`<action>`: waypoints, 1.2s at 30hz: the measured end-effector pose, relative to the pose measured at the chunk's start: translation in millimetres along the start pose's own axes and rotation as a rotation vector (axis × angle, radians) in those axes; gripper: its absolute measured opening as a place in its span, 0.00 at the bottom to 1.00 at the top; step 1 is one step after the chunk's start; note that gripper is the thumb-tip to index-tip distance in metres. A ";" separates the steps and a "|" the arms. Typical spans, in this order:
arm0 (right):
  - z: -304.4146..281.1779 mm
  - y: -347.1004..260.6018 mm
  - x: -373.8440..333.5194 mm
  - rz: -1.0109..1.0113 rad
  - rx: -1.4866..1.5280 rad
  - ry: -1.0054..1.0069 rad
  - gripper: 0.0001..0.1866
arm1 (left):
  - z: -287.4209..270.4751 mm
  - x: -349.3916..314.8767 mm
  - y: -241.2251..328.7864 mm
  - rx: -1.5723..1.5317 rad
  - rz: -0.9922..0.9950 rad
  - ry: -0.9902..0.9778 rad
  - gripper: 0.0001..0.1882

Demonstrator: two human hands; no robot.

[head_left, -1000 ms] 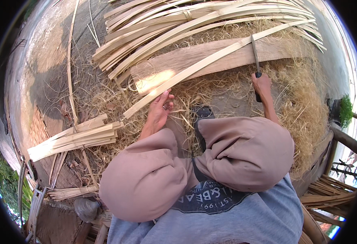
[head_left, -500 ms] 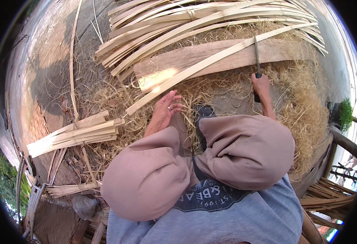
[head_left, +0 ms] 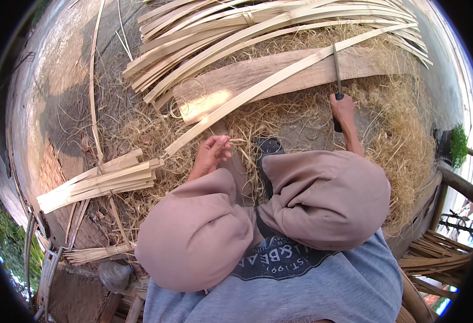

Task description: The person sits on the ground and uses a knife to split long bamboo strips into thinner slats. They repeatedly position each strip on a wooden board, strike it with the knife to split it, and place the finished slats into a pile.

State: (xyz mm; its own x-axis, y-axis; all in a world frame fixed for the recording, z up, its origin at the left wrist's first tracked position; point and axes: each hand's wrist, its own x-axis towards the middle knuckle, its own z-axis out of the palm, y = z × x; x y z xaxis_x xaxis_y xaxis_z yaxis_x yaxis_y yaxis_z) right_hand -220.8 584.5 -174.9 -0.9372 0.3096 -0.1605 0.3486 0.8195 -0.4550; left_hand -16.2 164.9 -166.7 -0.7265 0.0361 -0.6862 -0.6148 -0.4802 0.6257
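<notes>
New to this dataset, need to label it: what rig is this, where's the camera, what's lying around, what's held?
No robot: these are a person's bare hands. The view comes from a wide fisheye camera on the person's head, looking down, so straight edges bend toward the rim. The right hand grips a knife by its black handle, its blade reaching up to a long pale strip that crosses a wooden plank. The left hand is just below the strip in the picture, fingers curled; I can't tell if it holds anything. Curly shavings cover much of the ground, and more strips lie beyond the plank.
</notes>
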 end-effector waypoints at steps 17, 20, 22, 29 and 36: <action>-6.4 -29.8 -10.3 0.059 0.121 -0.067 0.24 | 3.9 -59.8 116.4 1.245 0.750 0.360 0.35; -2.5 -27.8 -13.8 0.102 0.268 -0.163 0.24 | 12.7 -11.4 59.3 1.578 0.856 0.193 0.38; 8.6 -30.0 -40.9 -0.013 0.172 -0.209 0.21 | 23.7 -1.7 48.6 1.567 0.825 0.159 0.38; 30.6 -41.4 -142.2 -0.490 -0.094 -0.260 0.18 | -53.8 -54.8 42.8 1.438 0.714 0.148 0.38; -23.5 12.2 24.5 -0.134 -0.109 0.010 0.21 | -150.4 -142.2 60.8 1.476 0.788 0.198 0.39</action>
State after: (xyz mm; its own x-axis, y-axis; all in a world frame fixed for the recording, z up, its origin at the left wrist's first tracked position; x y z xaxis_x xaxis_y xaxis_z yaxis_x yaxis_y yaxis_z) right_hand -239.3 613.5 -163.8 -0.9754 0.1987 -0.0959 0.2203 0.9009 -0.3740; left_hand 95.9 -1.3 -86.9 -0.9988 0.0459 -0.0196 0.0289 0.8511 0.5243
